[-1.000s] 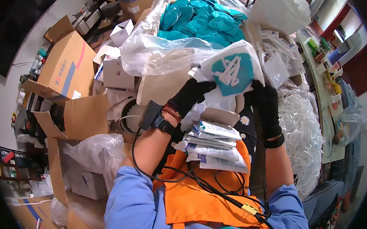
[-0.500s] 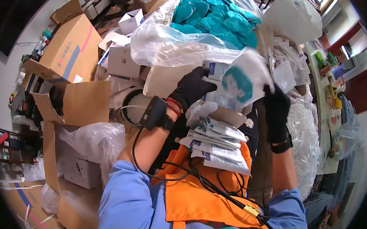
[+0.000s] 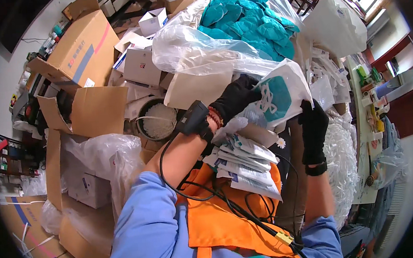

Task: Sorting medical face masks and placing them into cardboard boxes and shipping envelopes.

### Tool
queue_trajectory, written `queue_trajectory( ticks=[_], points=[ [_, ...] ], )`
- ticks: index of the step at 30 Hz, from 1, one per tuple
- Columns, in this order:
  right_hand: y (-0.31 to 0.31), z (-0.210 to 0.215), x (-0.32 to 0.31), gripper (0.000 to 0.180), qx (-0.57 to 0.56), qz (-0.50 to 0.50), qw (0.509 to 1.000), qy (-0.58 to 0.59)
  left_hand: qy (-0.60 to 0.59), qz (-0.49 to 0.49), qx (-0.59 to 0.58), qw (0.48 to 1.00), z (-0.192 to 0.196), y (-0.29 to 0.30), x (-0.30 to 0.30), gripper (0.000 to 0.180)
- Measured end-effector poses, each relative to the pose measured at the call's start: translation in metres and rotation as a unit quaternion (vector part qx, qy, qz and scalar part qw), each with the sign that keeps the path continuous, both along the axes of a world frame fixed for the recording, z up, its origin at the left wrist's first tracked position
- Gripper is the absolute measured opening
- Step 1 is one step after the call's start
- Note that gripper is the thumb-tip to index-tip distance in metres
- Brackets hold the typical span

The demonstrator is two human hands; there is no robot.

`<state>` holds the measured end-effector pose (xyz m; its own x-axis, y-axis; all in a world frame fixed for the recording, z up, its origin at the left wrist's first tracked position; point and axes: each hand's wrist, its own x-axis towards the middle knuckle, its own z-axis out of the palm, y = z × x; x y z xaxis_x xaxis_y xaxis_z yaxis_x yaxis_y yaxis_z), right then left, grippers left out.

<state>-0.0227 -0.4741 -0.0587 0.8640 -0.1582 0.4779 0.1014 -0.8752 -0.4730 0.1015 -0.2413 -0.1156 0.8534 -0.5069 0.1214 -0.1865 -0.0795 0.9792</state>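
Observation:
A clear-and-white pouch (image 3: pixel 297 82) with a folded teal face mask (image 3: pixel 280 97) and its white ear loops showing inside is held up in front of me. At its lower right corner, my black-gloved right hand (image 3: pixel 314 128) pinches the edge. My left hand (image 3: pixel 238 97), also gloved in black, has its fingers closed at the pouch's upper left edge; its fingertips are partly hidden. Below, a stack of flat white printed packets (image 3: pixel 250 166) rests on my lap against the orange apron (image 3: pixel 213 224). Beyond the pouch, many loose teal masks (image 3: pixel 249 23) fill a large clear plastic bag (image 3: pixel 182 49).
On the left stand open cardboard cartons (image 3: pixel 79 51) and small white boxes (image 3: pixel 140 66). A round bucket (image 3: pixel 157 120) of whitish bits sits beside my left forearm. To the right are a heap of clear plastic wrappers (image 3: pixel 340 153) and a cluttered pale table (image 3: pixel 363 175). A black cable crosses my lap.
My left hand has moved right and up, from apart to the pouch's left edge. The pouch, blurred before, is now steadier and shifted slightly right, still in my right hand.

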Motion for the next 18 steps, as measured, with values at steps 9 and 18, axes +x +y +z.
queue_trajectory(
  ticks=[9, 18],
  points=[
    [-0.017, 0.015, -0.006, 0.018, 0.268, -0.088, 0.958, -0.044, 0.182, 0.057, -0.066, 0.98, -0.013, 0.009, -0.004, 0.027],
    [0.012, 0.001, -0.006, 0.016, 0.192, -0.029, 0.98, -0.053, -0.075, -0.026, 0.101, 0.992, 0.003, -0.009, -0.019, 0.027]
  ],
)
